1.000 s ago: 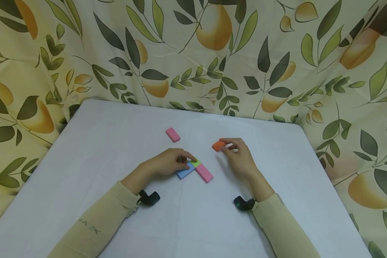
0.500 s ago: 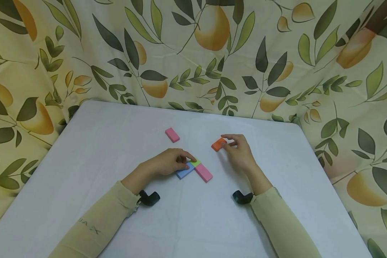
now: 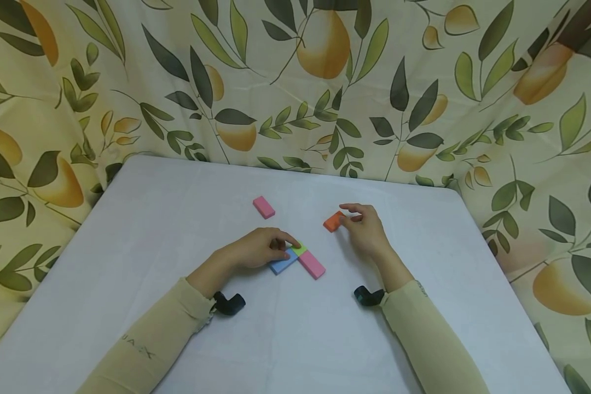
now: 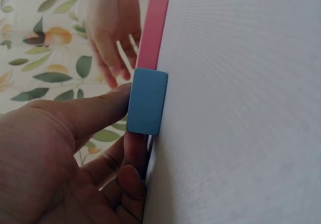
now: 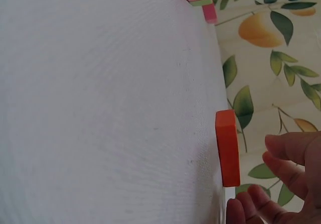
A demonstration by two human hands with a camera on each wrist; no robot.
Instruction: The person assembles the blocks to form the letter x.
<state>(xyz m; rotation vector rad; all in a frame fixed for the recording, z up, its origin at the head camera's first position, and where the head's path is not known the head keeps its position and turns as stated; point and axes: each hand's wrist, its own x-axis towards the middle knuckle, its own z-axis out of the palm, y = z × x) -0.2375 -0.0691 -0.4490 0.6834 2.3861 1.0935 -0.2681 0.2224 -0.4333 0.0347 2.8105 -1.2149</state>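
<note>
In the head view my left hand (image 3: 261, 247) is over a group of flat blocks. Its thumb and curled fingers hold the blue block (image 4: 148, 101), while the index finger rests on the green block (image 3: 300, 249). A pink block (image 3: 312, 265) lies against the blue and green ones, pointing toward me. My right hand (image 3: 366, 230) hovers just right of an orange block (image 3: 333, 221) lying on the table. From the right wrist, its fingers are spread and stand apart from the orange block (image 5: 228, 148). Part of the blue and green blocks is hidden by the left hand.
A second pink block (image 3: 264, 207) lies alone beyond my left hand. The white-covered table (image 3: 202, 186) ends at a patterned curtain (image 3: 285, 82) at the back and sides. Black wrist cameras (image 3: 229, 303) hang by both sleeves, close to the tabletop.
My right hand's index finger has lifted off the orange block and the fingers have spread, leaving the block in place. The left hand and the other blocks have stayed put.
</note>
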